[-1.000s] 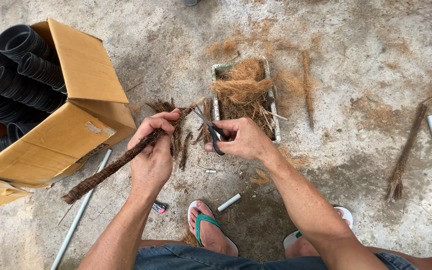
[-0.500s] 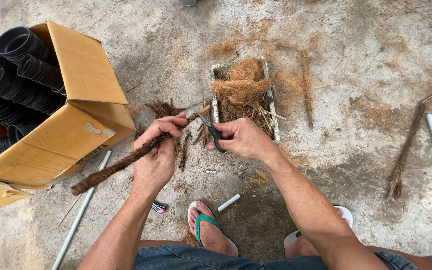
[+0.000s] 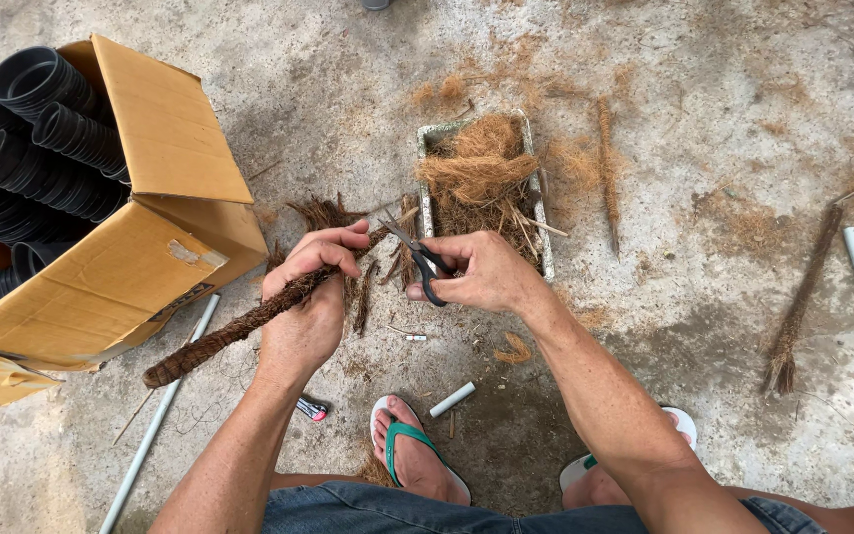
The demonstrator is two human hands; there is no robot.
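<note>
Two hands are working close together here, low over the concrete floor (image 3: pixel 724 119) near its middle. My left hand (image 3: pixel 308 297) is clenching a long coir-wrapped stick (image 3: pixel 239 331), which is slanting from its blunt end near the cardboard box (image 3: pixel 121 267) up toward the scissors (image 3: pixel 422 259). My right hand (image 3: pixel 481 275) is gripping those scissors through the loops, blades parted and pointing at the stick's frayed tip. Compared with a second ago, I am holding the stick a little higher and its far tip is now sitting right at the blades (the blades themselves are looking slightly wider apart). I judge that trimming the loose fibres at that end is the work in hand. The tray of coir fibre (image 3: pixel 536 213) is lying just beyond my hands, and the black pots (image 3: pixel 42 148) are filling the box at the floor's left edge.
</note>
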